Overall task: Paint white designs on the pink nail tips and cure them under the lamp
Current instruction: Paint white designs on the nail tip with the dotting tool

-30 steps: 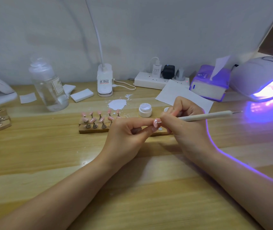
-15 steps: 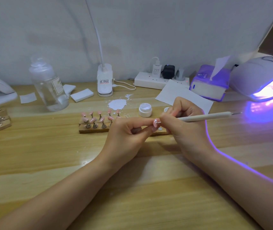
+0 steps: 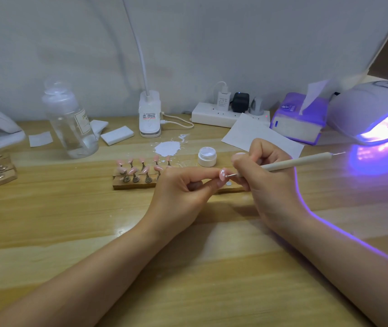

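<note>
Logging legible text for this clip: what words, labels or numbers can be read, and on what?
None can be read.
Clear bottle: label print too blurred.
Clip lamp base: sticker print too small.
White charger: print too small.
Tissue pack: logo blurred.

Soft, even room light falls from above, leaving the desk (image 3: 70, 232) moderately bright. The curing lamp (image 3: 374, 114) at the right glows violet-white, its opening blown out, and spills purple glare across the wood and along the right forearm's edge (a thin violet rim). Faint shadows sit under both forearms. Wide-angle bending curves the edges; the far clutter looks slightly soft.
</note>
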`<state>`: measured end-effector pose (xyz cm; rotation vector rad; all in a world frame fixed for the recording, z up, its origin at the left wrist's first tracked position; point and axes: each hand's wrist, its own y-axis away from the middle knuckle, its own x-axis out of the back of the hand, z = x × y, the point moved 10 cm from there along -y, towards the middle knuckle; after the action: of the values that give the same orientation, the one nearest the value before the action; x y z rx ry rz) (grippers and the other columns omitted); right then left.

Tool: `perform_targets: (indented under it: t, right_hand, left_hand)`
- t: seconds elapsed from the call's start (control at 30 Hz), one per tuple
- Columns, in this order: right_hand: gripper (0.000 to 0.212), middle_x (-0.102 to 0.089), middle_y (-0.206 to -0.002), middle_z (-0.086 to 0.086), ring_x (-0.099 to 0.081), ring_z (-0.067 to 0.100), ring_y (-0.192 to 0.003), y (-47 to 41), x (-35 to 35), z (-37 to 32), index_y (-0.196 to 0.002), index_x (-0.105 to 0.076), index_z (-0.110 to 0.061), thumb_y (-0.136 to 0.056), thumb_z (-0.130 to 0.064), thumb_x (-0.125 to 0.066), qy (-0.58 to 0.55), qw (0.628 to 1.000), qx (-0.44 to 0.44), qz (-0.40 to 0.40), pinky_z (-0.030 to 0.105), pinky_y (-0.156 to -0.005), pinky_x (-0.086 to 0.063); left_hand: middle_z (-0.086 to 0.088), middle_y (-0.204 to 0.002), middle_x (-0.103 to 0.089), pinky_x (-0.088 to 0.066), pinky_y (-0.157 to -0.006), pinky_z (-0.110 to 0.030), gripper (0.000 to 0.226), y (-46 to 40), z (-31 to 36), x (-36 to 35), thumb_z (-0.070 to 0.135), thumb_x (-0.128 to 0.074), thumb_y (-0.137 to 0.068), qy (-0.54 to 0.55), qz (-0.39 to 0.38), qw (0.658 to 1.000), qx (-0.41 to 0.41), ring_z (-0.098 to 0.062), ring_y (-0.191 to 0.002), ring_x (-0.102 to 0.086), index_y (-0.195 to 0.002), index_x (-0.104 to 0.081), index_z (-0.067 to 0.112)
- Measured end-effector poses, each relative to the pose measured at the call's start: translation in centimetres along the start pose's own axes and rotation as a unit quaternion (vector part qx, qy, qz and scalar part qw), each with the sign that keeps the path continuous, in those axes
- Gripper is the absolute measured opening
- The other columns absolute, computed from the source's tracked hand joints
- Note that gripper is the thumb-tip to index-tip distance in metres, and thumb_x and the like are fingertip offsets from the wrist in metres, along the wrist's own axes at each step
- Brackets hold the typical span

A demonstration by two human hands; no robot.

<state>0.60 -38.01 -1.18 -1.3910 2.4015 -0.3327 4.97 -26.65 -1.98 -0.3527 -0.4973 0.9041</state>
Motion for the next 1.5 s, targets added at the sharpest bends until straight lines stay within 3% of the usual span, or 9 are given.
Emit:
perform_targets:
  t: [0.43, 0.57, 0.97, 1.13, 1.23, 1.33, 1.4, 1.47, 1.5]
  right_hand:
    - [0.030, -0.042, -0.035, -0.007, -0.037, 0.005, -0.033, 0.2, -0.4, -0.3, -0.045, -0.036, -0.022, -0.061, -0.005, -0.055, 0.041, 0.999, 0.024, -0.016, 0.015, -0.040, -0.032]
    - [0.028, -0.039, -0.035, -0.005, -0.035, 0.007, -0.034, 0.1, -0.3, -0.2, -0.042, -0.040, -0.021, -0.060, -0.007, -0.056, 0.052, 0.998, 0.022, -0.015, 0.016, -0.040, -0.032]
    - [0.031, -0.043, -0.034, -0.007, -0.039, 0.003, -0.033, 0.1, -0.3, -0.4, -0.046, -0.035, -0.022, -0.063, -0.005, -0.054, 0.034, 0.999, 0.032, -0.019, 0.014, -0.040, -0.032]
    - [0.027, -0.041, -0.035, -0.005, -0.036, 0.007, -0.034, 0.1, -0.2, -0.2, -0.043, -0.040, -0.021, -0.061, -0.008, -0.056, 0.043, 0.999, 0.031, -0.012, 0.016, -0.041, -0.032]
    - [0.031, -0.040, -0.034, -0.006, -0.037, 0.006, -0.033, 0.1, -0.1, -0.2, -0.044, -0.038, -0.022, -0.063, -0.007, -0.057, 0.030, 0.999, 0.027, -0.010, 0.015, -0.041, -0.032]
    - [0.045, -0.036, -0.037, -0.007, -0.037, 0.005, -0.033, -0.1, 0.3, 0.3, -0.047, -0.034, -0.019, -0.074, 0.000, -0.065, -0.031, 0.999, -0.008, 0.012, 0.019, -0.045, -0.039]
    - [0.043, -0.036, -0.041, -0.005, -0.044, 0.005, -0.035, -0.1, 0.2, 0.8, -0.049, -0.035, -0.016, -0.078, -0.013, -0.067, -0.085, 0.996, -0.039, 0.015, 0.020, -0.048, -0.047]
    - [0.040, -0.037, -0.043, -0.006, -0.050, 0.005, -0.037, -0.1, 0.1, 1.0, -0.054, -0.035, -0.013, -0.076, -0.021, -0.067, -0.098, 0.994, -0.051, 0.012, 0.020, -0.052, -0.052]
    - [0.040, -0.038, -0.042, -0.007, -0.049, 0.003, -0.037, -0.1, 0.1, 0.9, -0.055, -0.035, -0.013, -0.079, -0.015, -0.067, -0.089, 0.995, -0.047, 0.007, 0.020, -0.053, -0.052]
  left_hand:
    - [-0.001, -0.058, -0.036, -0.027, -0.061, -0.030, 0.022, -0.1, -0.4, 0.1, 0.032, -0.065, -0.077, 0.001, 0.007, 1.000, 0.000, -0.020, -0.061, -0.025, -0.093, -0.065, 0.048]
    - [0.003, -0.054, -0.025, -0.020, -0.055, -0.028, 0.021, -0.1, 0.0, 0.2, 0.033, -0.063, -0.076, -0.012, 0.014, 1.000, -0.009, -0.021, -0.057, -0.021, -0.093, -0.065, 0.046]
    - [0.004, -0.054, -0.024, -0.019, -0.054, -0.027, 0.020, -0.1, -0.1, 0.2, 0.031, -0.063, -0.076, -0.011, 0.015, 1.000, -0.005, -0.024, -0.056, -0.021, -0.092, -0.068, 0.041]
    - [-0.002, -0.059, -0.039, -0.028, -0.060, -0.029, 0.022, -0.1, -0.5, 0.0, 0.033, -0.064, -0.076, 0.005, 0.004, 1.000, 0.007, -0.015, -0.063, -0.030, -0.093, -0.065, 0.047]
    - [-0.003, -0.054, -0.028, -0.021, -0.055, -0.028, 0.020, -0.1, -0.1, 0.2, 0.032, -0.064, -0.077, -0.002, 0.011, 1.000, 0.001, -0.022, -0.057, -0.023, -0.091, -0.067, 0.045]
    - [-0.002, -0.053, -0.018, -0.017, -0.052, -0.026, 0.016, 0.0, 0.3, 0.2, 0.030, -0.064, -0.079, -0.007, 0.011, 1.000, -0.001, -0.014, -0.051, -0.016, -0.090, -0.072, 0.037]
    - [0.002, -0.053, -0.017, -0.019, -0.055, -0.026, 0.015, 0.0, 0.3, 0.2, 0.028, -0.064, -0.079, -0.003, 0.014, 1.000, 0.003, -0.011, -0.052, -0.017, -0.090, -0.074, 0.030]
    - [-0.002, -0.055, -0.018, -0.023, -0.058, -0.027, 0.013, 0.0, 0.2, 0.2, 0.026, -0.065, -0.079, -0.002, 0.015, 1.000, 0.010, -0.021, -0.054, -0.019, -0.087, -0.074, 0.031]
    - [-0.005, -0.055, -0.019, -0.025, -0.059, -0.027, 0.013, 0.0, 0.2, 0.2, 0.024, -0.065, -0.080, -0.001, 0.015, 1.000, 0.013, -0.025, -0.056, -0.020, -0.088, -0.074, 0.030]
